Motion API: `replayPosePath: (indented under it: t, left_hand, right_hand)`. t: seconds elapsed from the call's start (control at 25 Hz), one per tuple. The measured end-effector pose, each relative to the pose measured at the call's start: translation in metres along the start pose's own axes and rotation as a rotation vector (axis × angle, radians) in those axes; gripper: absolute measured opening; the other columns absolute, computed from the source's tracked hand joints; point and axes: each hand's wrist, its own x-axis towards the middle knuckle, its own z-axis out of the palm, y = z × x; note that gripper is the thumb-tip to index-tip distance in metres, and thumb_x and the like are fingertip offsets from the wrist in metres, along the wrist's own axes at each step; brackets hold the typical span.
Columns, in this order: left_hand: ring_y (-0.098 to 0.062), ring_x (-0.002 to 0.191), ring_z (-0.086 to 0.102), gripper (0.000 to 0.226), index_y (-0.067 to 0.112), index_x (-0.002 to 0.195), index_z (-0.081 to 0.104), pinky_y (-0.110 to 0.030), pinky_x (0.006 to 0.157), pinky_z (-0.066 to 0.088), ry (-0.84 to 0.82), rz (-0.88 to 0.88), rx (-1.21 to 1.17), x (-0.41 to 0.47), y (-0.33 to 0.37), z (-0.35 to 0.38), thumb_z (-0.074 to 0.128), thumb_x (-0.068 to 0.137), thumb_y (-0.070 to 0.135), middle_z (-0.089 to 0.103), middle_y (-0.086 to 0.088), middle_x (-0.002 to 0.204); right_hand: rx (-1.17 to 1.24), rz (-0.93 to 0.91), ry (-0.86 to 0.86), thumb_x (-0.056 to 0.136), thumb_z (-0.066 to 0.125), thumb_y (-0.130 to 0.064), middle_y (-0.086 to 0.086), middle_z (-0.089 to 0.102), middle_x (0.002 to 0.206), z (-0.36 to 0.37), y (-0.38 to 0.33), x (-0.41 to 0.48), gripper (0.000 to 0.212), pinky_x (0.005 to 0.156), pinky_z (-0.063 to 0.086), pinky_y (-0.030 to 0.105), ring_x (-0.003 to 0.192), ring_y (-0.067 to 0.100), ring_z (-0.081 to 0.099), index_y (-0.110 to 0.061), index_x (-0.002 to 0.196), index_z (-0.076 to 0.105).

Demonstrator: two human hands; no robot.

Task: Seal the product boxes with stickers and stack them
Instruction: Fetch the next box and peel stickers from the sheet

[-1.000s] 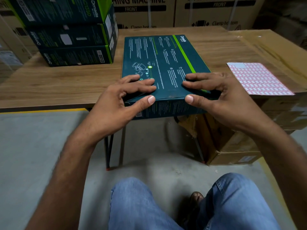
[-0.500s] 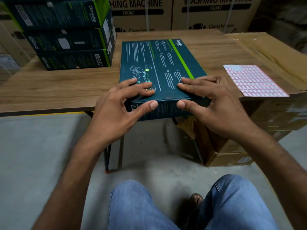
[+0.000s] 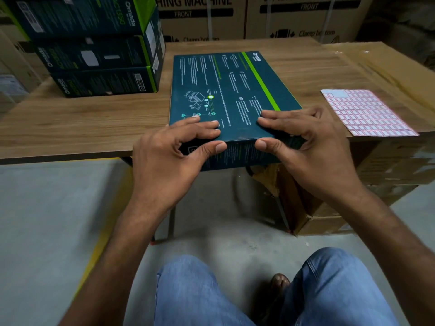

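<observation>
Your left hand (image 3: pixel 174 156) and right hand (image 3: pixel 310 151) both grip the near end of the dark teal product box (image 3: pixel 233 90). On each hand the fingers (image 3: pixel 202 125) lie flat on the printed top face and the thumb presses against the near side face, so the box edge is pinched between them. The two thumbs point at each other with a small gap between their tips.

The box lies flat on the wooden surface (image 3: pixel 82 123), its long side running away from you and its near end jutting past the surface's front edge. The near side face is in shadow, so you cannot tell whether a sticker sits there.

At the far left of the surface stands a stack of boxes (image 3: pixel 98 55), three of the same kind visible, well apart from the one you hold. To your right, the red-and-white sticker sheet (image 3: pixel 367 114) lies flat on a brown carton (image 3: pixel 388 64) beside the surface. Large cartons (image 3: pixel 294 20) marked "WASHING MACHINE" stand behind. Your knees in blue jeans (image 3: pixel 193 292) show at the bottom, over the concrete floor (image 3: pixel 47 220).
</observation>
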Motion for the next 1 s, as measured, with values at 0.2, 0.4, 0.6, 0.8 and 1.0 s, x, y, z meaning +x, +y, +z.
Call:
replayPosePath:
  t: [0.2, 0.4, 0.6, 0.8, 1.0]
  left_hand:
    - [-0.004, 0.146, 0.045, 0.051, 0.029, 0.134, 0.069, -0.037, 0.124, 0.036, -0.216, -0.027, 0.04, 0.005, -0.01, -0.022, 0.079, 0.088, 0.047, 0.06, 0.012, 0.147]
    - [-0.002, 0.139, 0.054, 0.045, 0.018, 0.128, 0.074, -0.029, 0.119, 0.042, -0.182, -0.02, 0.016, 0.008, -0.012, -0.025, 0.08, 0.088, 0.037, 0.069, 0.006, 0.134]
    - [-0.005, 0.141, 0.052, 0.043, 0.013, 0.13, 0.069, -0.025, 0.12, 0.038, -0.383, -0.055, -0.181, 0.016, -0.022, -0.048, 0.076, 0.088, 0.021, 0.067, 0.007, 0.137]
    - [-0.008, 0.135, 0.059, 0.033, 0.014, 0.121, 0.075, -0.027, 0.117, 0.043, -0.259, -0.018, -0.217, 0.011, -0.026, -0.037, 0.076, 0.088, 0.019, 0.073, 0.007, 0.128]
    - [-0.01, 0.131, 0.063, 0.034, 0.01, 0.118, 0.077, -0.032, 0.116, 0.046, -0.171, 0.044, -0.132, 0.011, -0.023, -0.029, 0.08, 0.087, 0.023, 0.075, 0.002, 0.124]
  right_hand:
    - [-0.058, -0.017, -0.084, 0.088, 0.067, -0.064, -0.03, 0.062, 0.135, -0.004, 0.003, 0.006, 0.05, 0.096, 0.028, 0.005, 0.122, 0.013, 0.053, -0.039, 0.131, 0.071]
    - [-0.055, -0.037, -0.024, 0.089, 0.073, -0.054, -0.028, 0.065, 0.13, 0.001, 0.0, 0.006, 0.042, 0.089, 0.03, 0.003, 0.111, 0.013, 0.052, -0.034, 0.127, 0.074]
    - [0.113, -0.052, -0.168, 0.085, 0.084, -0.021, -0.024, 0.062, 0.139, -0.015, 0.021, 0.004, 0.056, 0.114, 0.041, 0.031, 0.129, 0.009, 0.053, -0.029, 0.137, 0.066]
    - [0.217, -0.082, -0.129, 0.081, 0.086, -0.013, -0.015, 0.069, 0.132, -0.012, 0.03, 0.006, 0.051, 0.114, 0.044, 0.036, 0.127, 0.011, 0.059, -0.022, 0.13, 0.072]
    - [0.264, -0.079, -0.16, 0.091, 0.073, -0.021, -0.015, 0.07, 0.131, -0.022, 0.036, 0.012, 0.037, 0.113, 0.044, 0.029, 0.128, 0.006, 0.059, -0.022, 0.128, 0.073]
